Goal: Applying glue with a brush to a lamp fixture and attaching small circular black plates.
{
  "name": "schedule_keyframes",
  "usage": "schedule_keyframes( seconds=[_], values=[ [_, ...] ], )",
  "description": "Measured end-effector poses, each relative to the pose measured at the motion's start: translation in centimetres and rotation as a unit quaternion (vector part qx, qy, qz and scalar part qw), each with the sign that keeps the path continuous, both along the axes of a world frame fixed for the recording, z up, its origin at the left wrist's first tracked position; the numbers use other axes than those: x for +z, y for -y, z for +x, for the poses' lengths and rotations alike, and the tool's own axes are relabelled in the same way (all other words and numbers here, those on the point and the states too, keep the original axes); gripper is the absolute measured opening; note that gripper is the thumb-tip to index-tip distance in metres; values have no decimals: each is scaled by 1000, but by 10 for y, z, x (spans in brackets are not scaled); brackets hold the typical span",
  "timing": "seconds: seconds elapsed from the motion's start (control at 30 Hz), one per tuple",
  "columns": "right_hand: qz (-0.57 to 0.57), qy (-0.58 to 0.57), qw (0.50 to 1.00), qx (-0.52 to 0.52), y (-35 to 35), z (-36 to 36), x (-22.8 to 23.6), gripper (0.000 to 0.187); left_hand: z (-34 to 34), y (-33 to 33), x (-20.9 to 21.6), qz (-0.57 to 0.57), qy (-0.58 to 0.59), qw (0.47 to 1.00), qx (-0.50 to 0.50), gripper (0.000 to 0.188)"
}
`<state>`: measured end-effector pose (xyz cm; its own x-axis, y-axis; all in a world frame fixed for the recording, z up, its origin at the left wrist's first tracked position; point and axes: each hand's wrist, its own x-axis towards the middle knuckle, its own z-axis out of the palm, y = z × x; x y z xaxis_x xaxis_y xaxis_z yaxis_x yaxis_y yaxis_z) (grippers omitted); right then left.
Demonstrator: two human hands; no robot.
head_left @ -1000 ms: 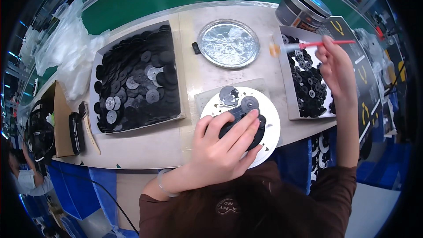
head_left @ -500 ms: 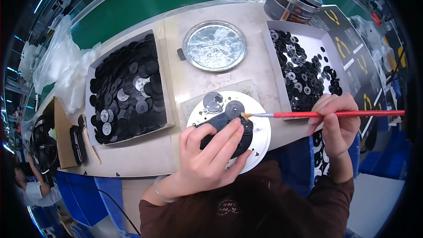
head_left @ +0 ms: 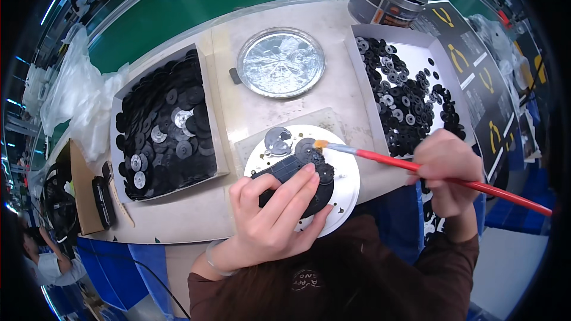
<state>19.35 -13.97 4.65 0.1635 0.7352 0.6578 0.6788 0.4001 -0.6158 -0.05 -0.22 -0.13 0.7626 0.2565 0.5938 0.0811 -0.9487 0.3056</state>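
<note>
A round white plate [head_left: 347,193] lies near the table's front edge, bearing a black plastic gear mechanism [head_left: 282,169]. My left hand [head_left: 272,217] rests over the mechanism, its fingers pressed together on top and its thumb at the near side. Between thumb and forefinger my right hand [head_left: 449,169], a little blurred, grips a paintbrush [head_left: 383,159] with a red handle and tan bristles. The bristle tip touches or hovers just over the larger dark gear [head_left: 306,151]; I cannot tell which. Beside that gear sits a grey cut-out disc [head_left: 277,141].
To the left stands a box [head_left: 220,137] of black discs and gears. A second box [head_left: 372,98] at the right holds small black gears. A round lid [head_left: 281,62] with shiny whitish contents lies between them. Behind the right box is a grey can [head_left: 385,1].
The brush tip has moved slightly away from me, onto the larger gear. Its handle now slopes down to the right, where before it was level. My left hand keeps its hold.
</note>
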Motion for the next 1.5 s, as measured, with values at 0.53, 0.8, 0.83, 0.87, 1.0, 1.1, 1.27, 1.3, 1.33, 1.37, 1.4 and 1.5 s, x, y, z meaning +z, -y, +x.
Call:
schedule_keyframes(
  seconds=[0.53, 0.8, 0.83, 0.87, 1.0, 1.1, 1.27, 1.3, 1.33, 1.37, 1.4, 1.5],
  values=[
    [-5, -131, 991, 28, 6, 6, -15, 7, -1, 1, 4, 6, -14, 1000, 17, 37],
    [-25, -13, 999, 38, 9, 0, -2, 10, -1, 2, 4, 3, -15, 1000, 22, 36],
    [-40, -17, 999, 34, 10, -2, 1, 10, -1, 2, 4, 3, -15, 1000, 21, 36],
    [-40, -16, 998, 34, 12, -2, 4, 10, -1, 2, 4, 3, -14, 1000, 20, 36],
    [-15, -51, 999, 10, 11, -3, 4, 8, 0, 1, 3, 2, -6, 1000, 18, 36],
    [-42, -43, 998, 26, 11, 1, 4, 10, 0, 1, 3, 2, -3, 1000, 20, 36],
    [72, -125, 990, -3, 3, 17, 2, 8, 0, -1, 2, -1, 16, 1000, 4, 34],
    [43, -156, 985, -59, -4, 14, 3, 8, 0, -1, 2, 1, 18, 1000, 4, 34],
    [15, -186, 976, -114, -14, 9, 3, 9, 0, 0, 1, 0, 16, 1000, 6, 36],
    [-14, -192, 975, -109, -27, 9, -2, 11, -1, 0, 1, -2, 14, 1000, 7, 37],
    [-42, -198, 974, -105, -38, 13, -10, 14, -1, 0, 0, 1, 17, 1000, 7, 37],
    [-115, -278, 948, -100, -43, 19, -21, 21, -2, -1, 0, -2, 23, 1000, 9, 36]
  ],
)
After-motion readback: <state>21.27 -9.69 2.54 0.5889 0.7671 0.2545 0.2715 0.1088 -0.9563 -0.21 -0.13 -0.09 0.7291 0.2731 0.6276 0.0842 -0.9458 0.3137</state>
